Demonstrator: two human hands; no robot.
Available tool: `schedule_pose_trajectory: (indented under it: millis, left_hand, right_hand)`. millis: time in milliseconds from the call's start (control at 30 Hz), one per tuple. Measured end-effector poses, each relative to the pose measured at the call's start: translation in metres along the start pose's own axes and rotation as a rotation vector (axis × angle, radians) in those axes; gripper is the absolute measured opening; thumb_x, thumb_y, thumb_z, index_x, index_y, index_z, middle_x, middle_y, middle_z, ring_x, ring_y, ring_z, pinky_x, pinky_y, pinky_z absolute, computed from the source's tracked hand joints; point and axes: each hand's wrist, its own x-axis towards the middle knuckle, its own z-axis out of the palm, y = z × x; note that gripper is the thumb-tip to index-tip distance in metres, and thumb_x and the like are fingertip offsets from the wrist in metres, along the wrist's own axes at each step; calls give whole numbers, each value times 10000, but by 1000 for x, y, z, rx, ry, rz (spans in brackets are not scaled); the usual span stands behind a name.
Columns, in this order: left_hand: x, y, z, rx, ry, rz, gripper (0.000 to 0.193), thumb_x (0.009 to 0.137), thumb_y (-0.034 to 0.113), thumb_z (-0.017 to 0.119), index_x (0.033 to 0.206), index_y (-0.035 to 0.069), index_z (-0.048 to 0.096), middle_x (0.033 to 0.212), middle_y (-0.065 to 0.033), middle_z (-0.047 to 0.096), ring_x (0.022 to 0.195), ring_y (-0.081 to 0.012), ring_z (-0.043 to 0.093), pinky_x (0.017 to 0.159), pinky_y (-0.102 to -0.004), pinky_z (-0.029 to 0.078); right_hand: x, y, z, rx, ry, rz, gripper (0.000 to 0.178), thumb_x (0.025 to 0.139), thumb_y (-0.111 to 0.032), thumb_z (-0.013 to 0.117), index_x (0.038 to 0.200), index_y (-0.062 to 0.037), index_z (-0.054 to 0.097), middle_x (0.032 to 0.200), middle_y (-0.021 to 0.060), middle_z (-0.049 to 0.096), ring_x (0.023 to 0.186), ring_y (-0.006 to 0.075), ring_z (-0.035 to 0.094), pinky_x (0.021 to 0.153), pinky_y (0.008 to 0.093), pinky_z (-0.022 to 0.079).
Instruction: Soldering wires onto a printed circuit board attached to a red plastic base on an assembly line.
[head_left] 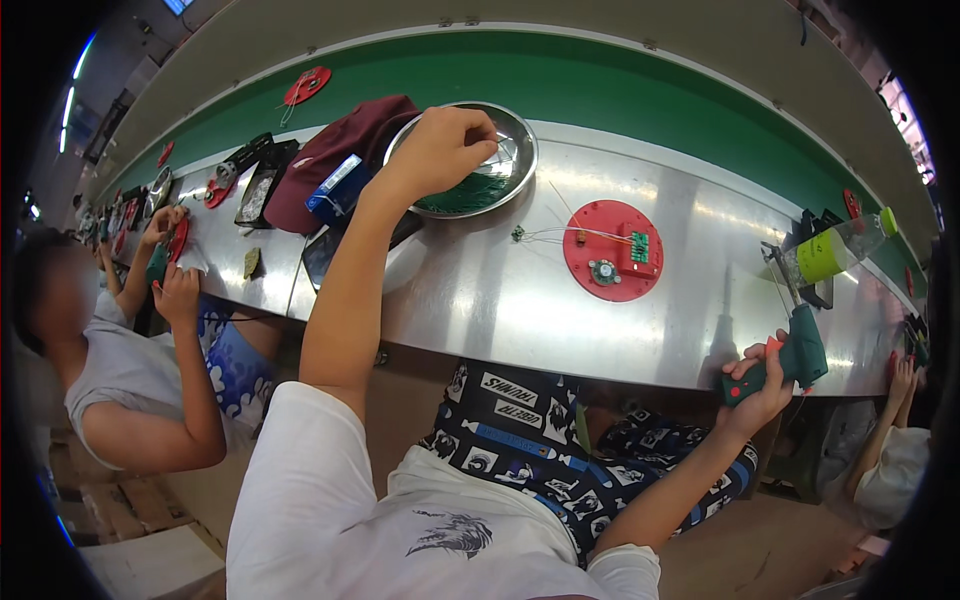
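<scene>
My left hand (445,150) is raised over a round metal bowl (530,165), its thumb and fingers pinched together; what they hold, if anything, is too small to make out. Thin green wires (470,194) lie in the bowl. Low at the table's front edge on the right, my right hand (758,385) grips a green soldering gun (803,352) with a red trigger, its metal tip pointing up and away. Between the hands a red round plate (590,285) lies on the table, carrying green circuit parts (640,246), a small round component (604,272) and pale loose wires (550,233).
A maroon cap (320,165), a blue box (340,187) and a black tray (262,190) stand left of the bowl. A bottle with a lime label (820,257) lies at the right. Co-workers sit at both sides of the steel table (460,310).
</scene>
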Motion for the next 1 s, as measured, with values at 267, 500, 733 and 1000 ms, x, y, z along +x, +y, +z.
schedule_pose_trajectory:
  millis: [267, 500, 733, 1000]
  left_hand:
    - [4, 10, 25, -381, 147, 96, 116, 909, 67, 671, 975, -26, 688, 843, -77, 726, 773, -117, 672, 731, -243, 522]
    - [-17, 92, 66, -325, -78, 312, 126, 942, -34, 530, 1033, 13, 603, 862, -78, 673, 719, -134, 578, 684, -263, 474]
    - [-39, 97, 118, -25, -11, 470, 128, 878, 96, 665, 975, 14, 660, 867, -160, 689, 763, -323, 671, 683, -405, 529]
    - [-37, 85, 137, 0, 214, 496, 110, 872, 129, 642, 875, 19, 644, 767, -131, 645, 652, -323, 635, 591, -422, 518]
  right_hand:
    - [-1, -2, -6, 55, -31, 14, 369, 962, -129, 577, 1274, 56, 507, 791, 123, 591, 491, 139, 507, 519, 326, 516]
    - [-5, 0, -3, 41, -103, -43, 360, 953, -104, 562, 1260, 73, 497, 850, 160, 617, 496, 148, 539, 504, 324, 510]
    - [-33, 3, 12, -78, -344, -185, 398, 912, -52, 579, 1276, 95, 509, 989, 210, 667, 523, 149, 570, 515, 273, 477]
    - [-49, 1, 17, -211, -476, -155, 445, 885, -73, 664, 1281, 79, 532, 1049, 202, 652, 541, 173, 579, 443, 269, 453]
